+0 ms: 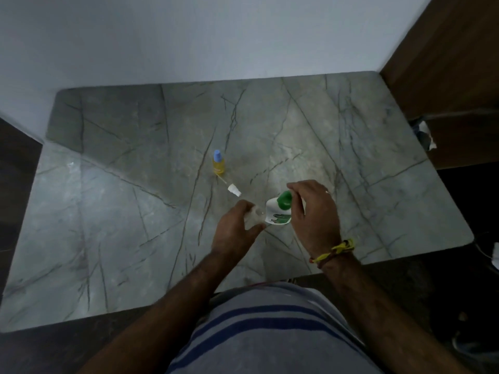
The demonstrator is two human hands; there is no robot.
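Near table [135, 211] centre, my left fingers [243, 206] grip the slick, light clear bottle [255, 215]; at 3 o'clock, right fingers [297, 209] pinch the probably squeezable green-capped bottle [275, 213] near its cap.

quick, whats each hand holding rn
left hand: holds the clear bottle
right hand: holds the green-capped pouch

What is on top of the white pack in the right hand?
A green cap sits on top of the white pack. The right hand curls round it, so the far side of cap and pack is covered.
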